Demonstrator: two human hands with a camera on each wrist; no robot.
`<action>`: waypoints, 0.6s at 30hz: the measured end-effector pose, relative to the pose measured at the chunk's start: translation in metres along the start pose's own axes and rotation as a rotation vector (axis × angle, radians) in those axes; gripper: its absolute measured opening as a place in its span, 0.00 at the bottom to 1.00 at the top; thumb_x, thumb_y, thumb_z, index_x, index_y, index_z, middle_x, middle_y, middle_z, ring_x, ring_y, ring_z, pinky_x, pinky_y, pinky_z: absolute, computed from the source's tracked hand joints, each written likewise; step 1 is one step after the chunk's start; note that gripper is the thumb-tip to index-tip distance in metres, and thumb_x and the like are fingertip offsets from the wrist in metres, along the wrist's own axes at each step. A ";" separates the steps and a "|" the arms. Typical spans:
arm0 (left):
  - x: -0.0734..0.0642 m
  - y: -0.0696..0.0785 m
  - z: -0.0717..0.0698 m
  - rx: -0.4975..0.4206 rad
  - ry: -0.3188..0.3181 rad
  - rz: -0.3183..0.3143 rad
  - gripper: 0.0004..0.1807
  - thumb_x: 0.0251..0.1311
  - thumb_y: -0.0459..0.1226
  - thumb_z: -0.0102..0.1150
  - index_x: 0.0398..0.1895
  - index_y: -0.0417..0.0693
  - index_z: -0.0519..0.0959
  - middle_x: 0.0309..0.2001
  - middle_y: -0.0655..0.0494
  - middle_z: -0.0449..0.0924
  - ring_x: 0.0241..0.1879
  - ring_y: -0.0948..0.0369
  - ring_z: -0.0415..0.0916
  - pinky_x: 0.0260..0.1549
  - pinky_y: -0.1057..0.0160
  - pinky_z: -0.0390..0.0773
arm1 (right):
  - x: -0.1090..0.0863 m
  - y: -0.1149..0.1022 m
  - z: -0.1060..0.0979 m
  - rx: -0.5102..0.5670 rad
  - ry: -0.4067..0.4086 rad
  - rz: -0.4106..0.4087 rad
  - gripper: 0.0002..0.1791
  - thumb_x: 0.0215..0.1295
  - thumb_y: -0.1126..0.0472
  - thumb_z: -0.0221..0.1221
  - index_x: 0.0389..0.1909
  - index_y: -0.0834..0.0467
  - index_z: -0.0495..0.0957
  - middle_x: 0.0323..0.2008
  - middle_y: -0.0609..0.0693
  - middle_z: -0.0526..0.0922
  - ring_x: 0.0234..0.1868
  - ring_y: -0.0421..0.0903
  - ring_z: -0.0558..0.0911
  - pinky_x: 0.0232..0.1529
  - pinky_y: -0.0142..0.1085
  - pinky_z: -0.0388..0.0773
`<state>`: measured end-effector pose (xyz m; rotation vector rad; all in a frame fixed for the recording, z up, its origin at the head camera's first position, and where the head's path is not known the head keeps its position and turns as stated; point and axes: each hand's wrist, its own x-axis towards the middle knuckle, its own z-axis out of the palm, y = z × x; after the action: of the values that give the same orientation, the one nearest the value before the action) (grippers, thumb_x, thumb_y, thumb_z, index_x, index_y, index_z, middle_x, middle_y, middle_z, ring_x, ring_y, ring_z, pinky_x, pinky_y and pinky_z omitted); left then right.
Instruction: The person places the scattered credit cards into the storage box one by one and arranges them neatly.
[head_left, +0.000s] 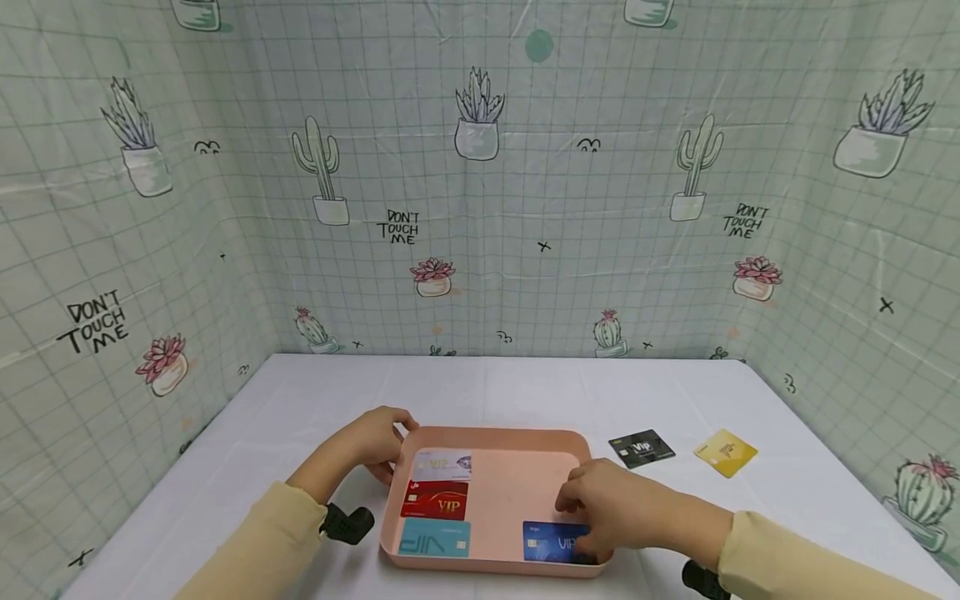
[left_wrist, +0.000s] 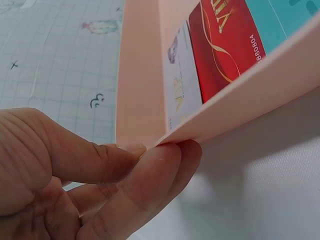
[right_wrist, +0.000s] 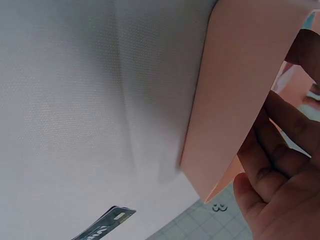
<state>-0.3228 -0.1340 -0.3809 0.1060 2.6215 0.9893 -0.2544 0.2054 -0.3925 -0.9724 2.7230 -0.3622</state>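
A pink tray lies on the table, and my left hand pinches its far left corner between thumb and fingers. In the left wrist view, the left hand grips the tray wall. Inside the tray's left side sit a white card, a red card and a teal card. A blue VIP card lies at the near right corner. My right hand reaches over the right wall, its thumb at the blue card's right end, partly covering it; the other fingers bend loosely, apart from the thumb.
To the right of the tray, a black VIP card and a yellow card lie on the white tabletop. A patterned cloth hangs behind the table and along both sides.
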 end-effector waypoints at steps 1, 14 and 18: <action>0.000 0.000 0.000 -0.002 -0.002 0.000 0.27 0.60 0.23 0.63 0.64 0.37 0.75 0.41 0.44 0.84 0.27 0.56 0.86 0.24 0.57 0.88 | 0.000 0.000 -0.001 0.003 0.000 0.008 0.19 0.51 0.51 0.77 0.43 0.50 0.87 0.37 0.35 0.81 0.38 0.31 0.75 0.44 0.33 0.81; 0.001 -0.003 -0.002 -0.020 -0.023 0.030 0.26 0.58 0.22 0.61 0.63 0.35 0.75 0.40 0.44 0.84 0.27 0.56 0.85 0.25 0.56 0.89 | -0.003 0.012 -0.023 -0.020 0.148 -0.017 0.17 0.54 0.58 0.74 0.45 0.54 0.86 0.43 0.42 0.85 0.44 0.42 0.82 0.44 0.37 0.85; -0.001 -0.002 -0.001 -0.020 -0.017 0.023 0.26 0.59 0.22 0.61 0.63 0.35 0.75 0.40 0.44 0.84 0.27 0.56 0.85 0.25 0.56 0.88 | -0.003 0.018 -0.027 -0.021 0.162 0.003 0.17 0.56 0.59 0.73 0.46 0.55 0.86 0.43 0.44 0.84 0.44 0.42 0.82 0.46 0.39 0.85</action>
<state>-0.3222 -0.1361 -0.3809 0.1398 2.5997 1.0169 -0.2707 0.2251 -0.3719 -0.9850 2.8784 -0.4300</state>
